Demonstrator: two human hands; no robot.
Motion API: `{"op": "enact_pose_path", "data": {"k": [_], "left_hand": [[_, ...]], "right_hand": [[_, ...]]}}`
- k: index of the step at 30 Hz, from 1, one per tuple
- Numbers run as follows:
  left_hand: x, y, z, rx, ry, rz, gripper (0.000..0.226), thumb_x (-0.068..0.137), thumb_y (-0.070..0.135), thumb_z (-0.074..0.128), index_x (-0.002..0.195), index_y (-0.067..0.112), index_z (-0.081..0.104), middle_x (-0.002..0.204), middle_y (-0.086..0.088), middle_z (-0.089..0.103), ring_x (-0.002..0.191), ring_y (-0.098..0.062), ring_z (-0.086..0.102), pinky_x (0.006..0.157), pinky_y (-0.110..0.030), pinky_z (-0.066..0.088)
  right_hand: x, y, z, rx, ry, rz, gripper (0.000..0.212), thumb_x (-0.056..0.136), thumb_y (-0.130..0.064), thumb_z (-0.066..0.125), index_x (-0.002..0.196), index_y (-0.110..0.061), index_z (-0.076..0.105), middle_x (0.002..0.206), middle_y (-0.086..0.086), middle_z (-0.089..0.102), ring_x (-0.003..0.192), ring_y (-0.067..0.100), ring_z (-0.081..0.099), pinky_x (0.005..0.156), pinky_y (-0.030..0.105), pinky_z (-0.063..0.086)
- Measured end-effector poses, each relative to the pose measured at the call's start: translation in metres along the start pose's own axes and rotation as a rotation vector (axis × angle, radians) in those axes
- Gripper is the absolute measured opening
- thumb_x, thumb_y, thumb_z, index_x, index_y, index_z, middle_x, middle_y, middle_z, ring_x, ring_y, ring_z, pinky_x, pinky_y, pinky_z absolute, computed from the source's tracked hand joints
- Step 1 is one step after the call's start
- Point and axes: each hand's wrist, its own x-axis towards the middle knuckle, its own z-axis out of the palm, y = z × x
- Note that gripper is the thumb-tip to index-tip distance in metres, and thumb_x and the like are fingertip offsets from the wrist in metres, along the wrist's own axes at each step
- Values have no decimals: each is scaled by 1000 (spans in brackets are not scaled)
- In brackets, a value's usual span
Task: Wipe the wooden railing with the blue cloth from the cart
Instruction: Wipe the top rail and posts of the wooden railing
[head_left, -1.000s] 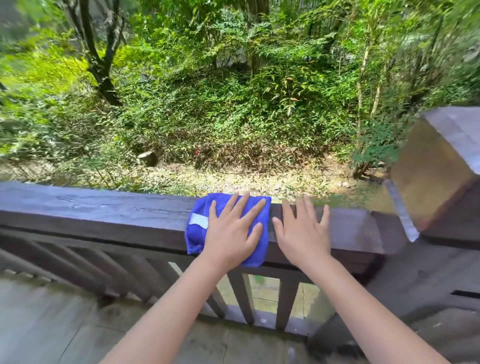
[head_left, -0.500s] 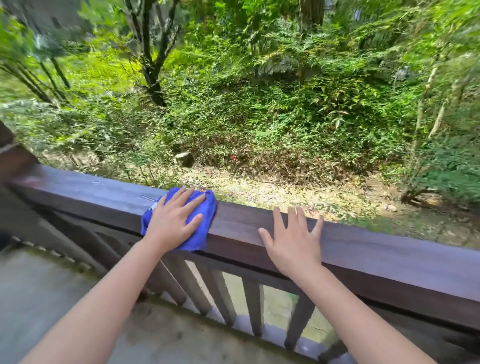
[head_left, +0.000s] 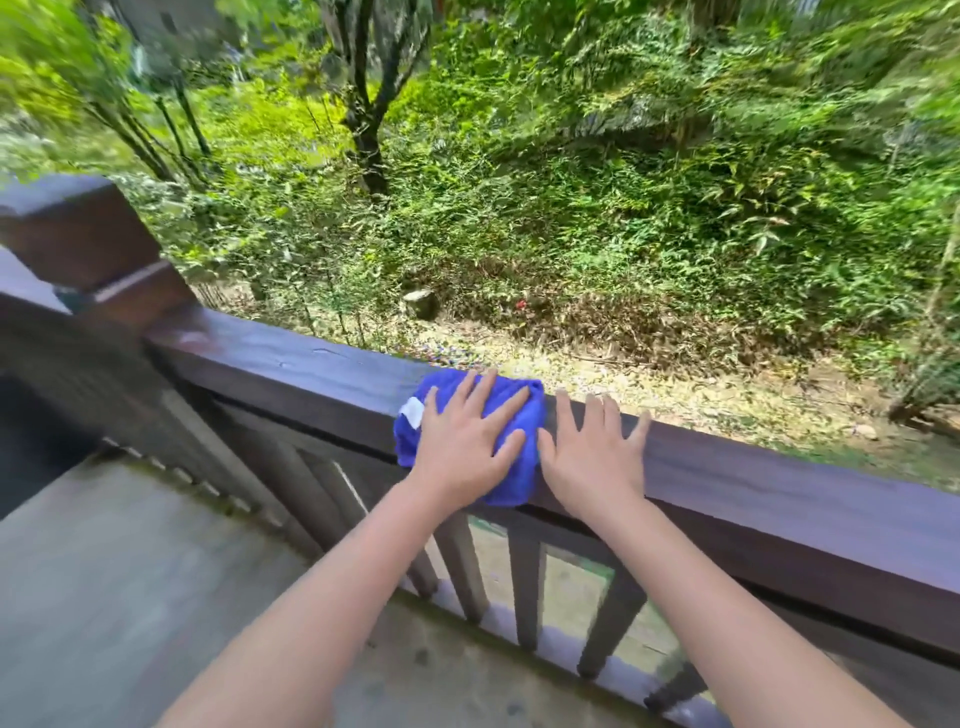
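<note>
The blue cloth (head_left: 470, 431) lies draped over the top of the wooden railing (head_left: 753, 483), folded into a thick pad that covers the flat upper face and hangs a little way down the near side. A small white label (head_left: 413, 411) shows at the cloth's left edge. The left hand (head_left: 467, 441) lies flat on the cloth, palm down, fingers spread and stretched toward the far edge of the rail; it presses rather than grips, with nothing closed inside it. The right hand (head_left: 592, 457) rests just beside it on the bare wood, also flat and spread wide, its thumb touching or nearly touching the cloth's right edge, holding nothing. Both forearms are bare and reach in from the bottom of the view. The railing runs diagonally from a square wooden post (head_left: 78, 234) at the upper left down toward the right edge, its dark brown top looking glossy. Below the rail, vertical balusters (head_left: 524, 592) stand in a row, with pale ground visible between them. A grey deck floor (head_left: 130, 597) fills the lower left. Beyond the rail lies a slope of dense green shrubs (head_left: 623, 208), a dark tree trunk (head_left: 366, 135), and a strip of leaf-littered ground (head_left: 675, 384).
</note>
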Motion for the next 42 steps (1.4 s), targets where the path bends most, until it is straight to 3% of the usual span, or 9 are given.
{"op": "enact_pose_path", "data": {"k": [6, 14, 19, 21, 25, 30, 33, 38, 42], "left_hand": [[3, -62, -10, -23, 54, 152, 59, 82, 54, 31, 134, 30, 44, 145, -6, 42, 136, -24, 35, 108, -53, 29], [18, -156, -15, -48, 148, -134, 63, 78, 52, 29, 130, 22, 51, 140, -7, 49, 132, -24, 41, 110, -45, 30], [47, -180, -27, -35, 24, -501, 52, 87, 48, 38, 136, 29, 41, 151, -5, 31, 139, -20, 26, 114, -46, 19], [38, -171, -21, -18, 8, -440, 49, 89, 49, 41, 136, 38, 36, 156, -1, 21, 143, -16, 16, 115, -50, 10], [9, -158, -18, -33, -4, -81, 58, 82, 60, 25, 138, 44, 27, 156, 6, 9, 144, -14, 12, 112, -54, 9], [23, -202, -33, 160, -2, 180, 54, 85, 51, 31, 136, 34, 39, 152, -3, 24, 141, -23, 18, 110, -62, 0], [27, -238, -35, 170, -17, 152, 55, 85, 49, 30, 137, 31, 38, 152, -2, 21, 141, -24, 16, 111, -59, -1], [34, -304, -42, 38, -81, -36, 65, 82, 54, 21, 140, 28, 31, 154, -4, 23, 142, -20, 22, 115, -44, 19], [40, -363, -48, 80, -82, -143, 72, 78, 57, 10, 142, 29, 26, 154, -5, 25, 141, -19, 20, 116, -44, 15]], "right_hand": [[5, -12, 7, -17, 31, 8, 61, 91, -48, 22, 143, -19, 16, 143, 17, 34, 137, 31, 21, 109, 65, 6], [42, -82, 18, 38, -7, -172, 64, 91, -50, 24, 142, -13, 16, 138, 19, 37, 131, 33, 26, 108, 65, 10], [62, -116, 21, 95, -37, -218, 64, 91, -49, 26, 143, -12, 15, 137, 17, 38, 126, 34, 30, 107, 62, 15], [66, -122, 23, 93, -43, -241, 65, 91, -48, 26, 143, -12, 14, 137, 17, 38, 125, 33, 32, 108, 60, 15], [70, -121, 28, 89, -11, -268, 66, 90, -48, 28, 144, -13, 14, 140, 14, 39, 129, 30, 34, 110, 56, 15], [72, -126, 33, 50, -17, -246, 68, 89, -52, 27, 144, -15, 13, 142, 12, 38, 131, 28, 33, 109, 57, 16], [82, -150, 36, 35, -53, -271, 69, 89, -53, 22, 145, -15, 9, 144, 13, 33, 132, 28, 28, 108, 59, 14], [105, -215, 44, 44, -54, -333, 67, 90, -51, 25, 144, -12, 14, 144, 16, 34, 131, 32, 29, 108, 58, 17], [129, -277, 55, 49, -55, -341, 67, 91, -51, 25, 143, -11, 13, 146, 18, 31, 132, 32, 27, 108, 57, 17]]}}
